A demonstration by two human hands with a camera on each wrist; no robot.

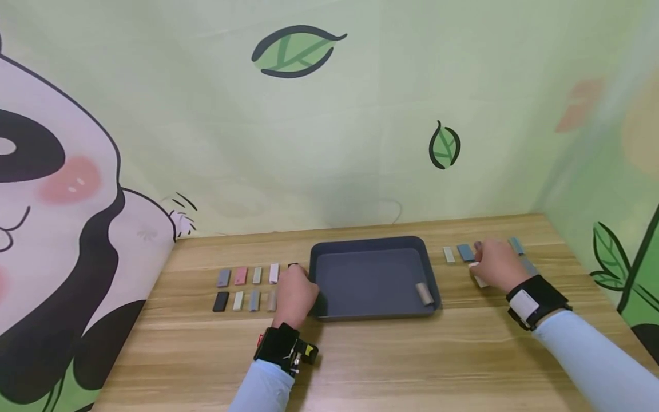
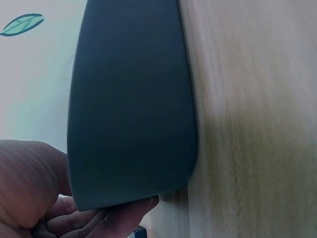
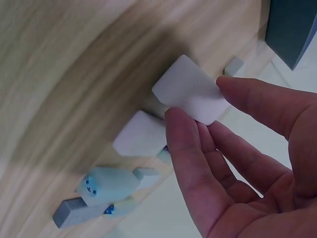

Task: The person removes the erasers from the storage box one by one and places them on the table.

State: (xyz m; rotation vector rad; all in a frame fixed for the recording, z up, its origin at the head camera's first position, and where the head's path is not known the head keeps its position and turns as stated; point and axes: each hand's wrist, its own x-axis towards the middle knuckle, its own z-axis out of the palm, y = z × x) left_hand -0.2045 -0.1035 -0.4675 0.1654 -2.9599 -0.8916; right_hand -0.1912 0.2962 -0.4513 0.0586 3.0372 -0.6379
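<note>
My left hand (image 1: 296, 293) grips the left edge of a dark grey tray (image 1: 369, 242). In the left wrist view its fingers (image 2: 124, 218) lie against the outside of the tray's end wall, and the thumb's tip is hidden behind the rim. Over the table's right side, my right hand (image 1: 498, 264) pinches a small white block (image 3: 190, 89) between thumb and fingers. Close behind that one, a second white block (image 3: 141, 134) lies on the table. Inside the tray, near its right wall, is a brownish-grey piece (image 1: 424, 293).
Two rows of small coloured blocks lie left of the tray, among them a pink one (image 1: 241, 276) and a black one (image 1: 221, 301). Right of it are a pale block (image 1: 449, 255), a blue block (image 1: 465, 252) and others. A printed cloth wall (image 1: 360, 143) rises behind the table.
</note>
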